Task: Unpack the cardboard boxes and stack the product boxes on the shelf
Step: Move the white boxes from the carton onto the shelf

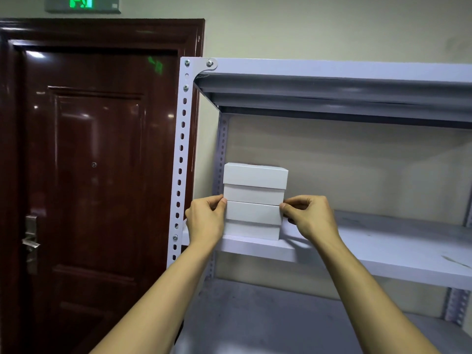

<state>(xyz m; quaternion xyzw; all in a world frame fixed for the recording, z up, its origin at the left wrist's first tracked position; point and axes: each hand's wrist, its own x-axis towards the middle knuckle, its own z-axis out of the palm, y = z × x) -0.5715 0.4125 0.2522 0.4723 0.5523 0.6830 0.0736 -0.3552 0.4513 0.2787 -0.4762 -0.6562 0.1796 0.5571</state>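
Head view is showing two white product boxes stacked at the left end of the shelf (pixel 383 251), near the front edge, just beside the perforated upright (pixel 181 149). Lower box (pixel 252 221) is sitting on the shelf board, upper box (pixel 255 183) is resting on it, set slightly further back. Left hand (pixel 205 221) is pinching the lower box's left side, fingers curled. Right hand (pixel 310 217) is pinching its right side the same way. Both thumbs are sitting near the seam between the boxes. Fingers behind the box are hidden, so can't tell how far they're wrapping. Shelf is running off frame to the right. Dark red door (pixel 89 175) is standing to the left; green exit sign (pixel 81 2) above it is getting cut off at the top.
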